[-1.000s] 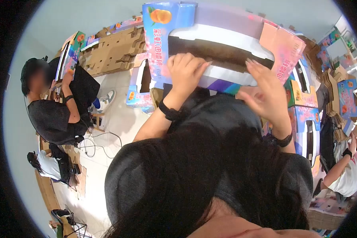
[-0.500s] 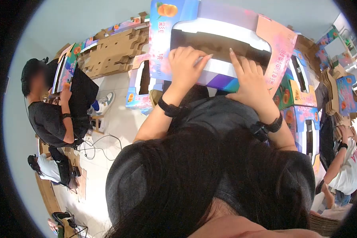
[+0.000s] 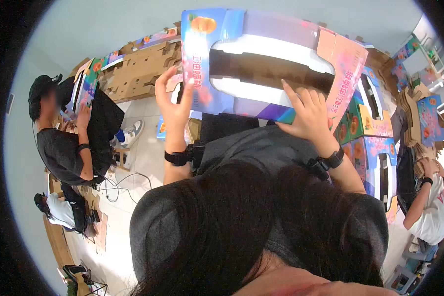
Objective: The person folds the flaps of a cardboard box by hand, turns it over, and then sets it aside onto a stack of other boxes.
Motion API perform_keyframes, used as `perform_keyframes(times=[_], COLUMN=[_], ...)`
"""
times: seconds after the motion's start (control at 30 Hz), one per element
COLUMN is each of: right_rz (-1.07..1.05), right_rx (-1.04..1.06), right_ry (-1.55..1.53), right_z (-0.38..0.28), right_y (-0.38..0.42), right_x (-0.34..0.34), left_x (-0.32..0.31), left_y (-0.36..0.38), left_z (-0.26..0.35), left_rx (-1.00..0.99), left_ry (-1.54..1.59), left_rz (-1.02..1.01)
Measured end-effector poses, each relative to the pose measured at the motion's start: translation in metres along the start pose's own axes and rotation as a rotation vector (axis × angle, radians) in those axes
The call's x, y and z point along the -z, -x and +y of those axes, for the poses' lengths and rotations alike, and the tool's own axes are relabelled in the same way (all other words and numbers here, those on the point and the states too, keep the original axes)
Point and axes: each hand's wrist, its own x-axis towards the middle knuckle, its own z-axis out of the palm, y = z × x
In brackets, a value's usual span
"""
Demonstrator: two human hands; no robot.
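Observation:
A printed cardboard fruit box (image 3: pixel 276 106), blue at the left, pink at the right and picturing peaches, is tilted toward me in front of my body. Its top has a wide window with white inner edges and a dark inside. My left hand (image 3: pixel 175 106) is raised beside the box's left end, thumb and fingers apart, nothing in it. At the near right edge, my right hand (image 3: pixel 310 109) holds the box. Its index finger stretches toward the window, the other fingers bend over the edge, and the thumb lies on the near side.
Flattened brown cardboard (image 3: pixel 148 69) lies along the table at the back left. Printed boxes (image 3: pixel 377 116) are stacked at my right. A person in black (image 3: pixel 59 148) handles a similar box on the left. Another person in white (image 3: pixel 434 212) is at the right. Cables (image 3: pixel 118 185) lie on the floor.
My left hand has come off the box's near edge and moved left, its fingers spreading. The box appears slightly lower in view. My right hand keeps its place on it.

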Motion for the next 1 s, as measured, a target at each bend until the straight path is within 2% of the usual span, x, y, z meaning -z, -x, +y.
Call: perform_keyframes(times=[0.03,0.07,0.17,0.27,0.5,0.63,0.67,0.73,0.83,0.87,0.97,1.0], right_rz=[0.007,0.015,0.028,0.066,0.128,0.143,0.15,0.139,0.139,0.218,0.225,0.212], right_rx=[0.012,0.025,0.06,0.133,0.275,0.263,0.258,0.214,0.187,0.194,0.19,0.178], right_ry=[-0.006,-0.01,-0.033,-0.015,0.334,0.46,0.489,0.524,0.64,0.589,0.685,0.63], right_z=[-0.001,0.0,0.002,0.017,0.056,0.066,0.067,0.071,0.079,0.085,0.093,0.094], right_y=[0.0,-0.001,-0.005,-0.012,-0.012,-0.007,-0.007,-0.009,-0.019,-0.023,-0.038,-0.043], right_x=[0.001,0.003,0.013,0.031,0.064,0.07,0.071,0.07,0.075,0.073,0.087,0.093], left_x=[0.004,0.006,0.02,0.024,0.019,0.007,0.017,0.026,0.026,0.021,0.004,0.001], left_y=[0.003,0.007,0.008,0.005,0.003,0.014,0.024,0.034,0.036,0.036,0.017,0.016], left_z=[-0.013,-0.026,-0.034,-0.028,-0.006,0.008,-0.006,-0.009,0.0,0.004,0.032,0.029], left_rx=[0.098,0.228,0.314,0.256,0.187,0.204,0.366,0.452,0.51,0.467,0.238,0.217], left_ry=[0.125,0.357,0.484,0.462,0.571,0.759,0.787,0.749,0.685,0.688,0.768,0.775], left_rz=[-0.028,0.032,0.036,0.009,-0.169,-0.095,-0.164,-0.303,-0.38,-0.349,-0.224,-0.224])
